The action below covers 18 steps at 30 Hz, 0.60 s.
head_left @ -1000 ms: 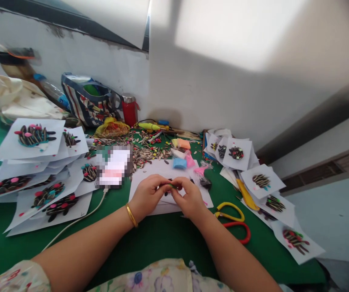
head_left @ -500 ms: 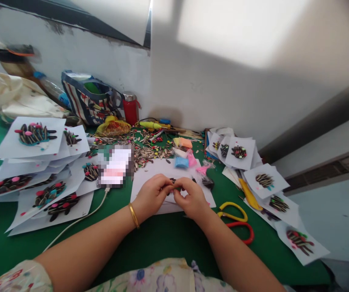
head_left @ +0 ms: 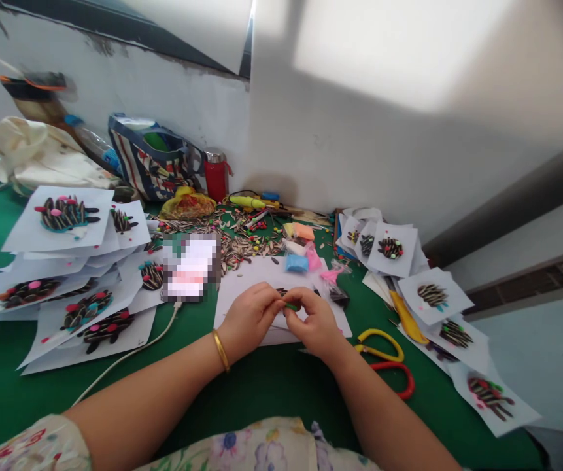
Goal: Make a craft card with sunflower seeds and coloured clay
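Note:
My left hand (head_left: 249, 317) and my right hand (head_left: 313, 320) meet over a white sheet (head_left: 261, 278) on the green table (head_left: 261, 386). Both pinch a small green bit of clay (head_left: 291, 305) between their fingertips. A gold bangle (head_left: 221, 350) circles my left wrist. Dark sunflower seeds stuck on the sheet show just beyond my fingers. Small bags of coloured clay (head_left: 297, 261) lie behind the sheet, in blue, pink and orange.
Sheets with seed pictures are piled at the left (head_left: 60, 281) and at the right (head_left: 433, 294). Loose seeds (head_left: 232, 235) cover the back. Yellow and red scissors (head_left: 384, 363) lie right of my hand. A phone (head_left: 190, 268) with a white cable, a red flask (head_left: 216, 175) and a striped bag (head_left: 148, 160) stand behind.
My hands stay together at the same spot, and the fingers work the small green piece. The view has shifted slightly.

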Tool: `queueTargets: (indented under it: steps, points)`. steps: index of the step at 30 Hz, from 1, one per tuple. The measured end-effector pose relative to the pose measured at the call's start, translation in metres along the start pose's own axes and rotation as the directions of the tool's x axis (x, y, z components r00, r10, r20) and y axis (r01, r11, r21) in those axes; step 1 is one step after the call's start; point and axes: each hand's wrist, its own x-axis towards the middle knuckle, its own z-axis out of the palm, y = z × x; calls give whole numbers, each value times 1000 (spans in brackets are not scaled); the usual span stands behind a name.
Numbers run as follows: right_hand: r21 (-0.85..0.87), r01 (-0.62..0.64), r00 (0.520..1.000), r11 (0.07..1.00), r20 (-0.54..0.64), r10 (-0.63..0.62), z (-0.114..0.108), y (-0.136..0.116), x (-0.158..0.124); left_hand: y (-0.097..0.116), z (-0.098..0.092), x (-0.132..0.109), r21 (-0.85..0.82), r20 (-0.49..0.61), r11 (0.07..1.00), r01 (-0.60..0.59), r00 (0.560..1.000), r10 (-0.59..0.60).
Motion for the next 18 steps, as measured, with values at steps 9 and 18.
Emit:
queueTargets:
  steps: [9, 18]
  points:
    - [-99, 11, 998, 995, -59, -17, 1, 6, -2, -2, 4, 0, -64, -52, 998, 4, 999, -7]
    - [5, -151, 986, 988, -66, 151, 3, 1, -1, -1, 3, -1, -110, -96, 990, -84, 993, 73]
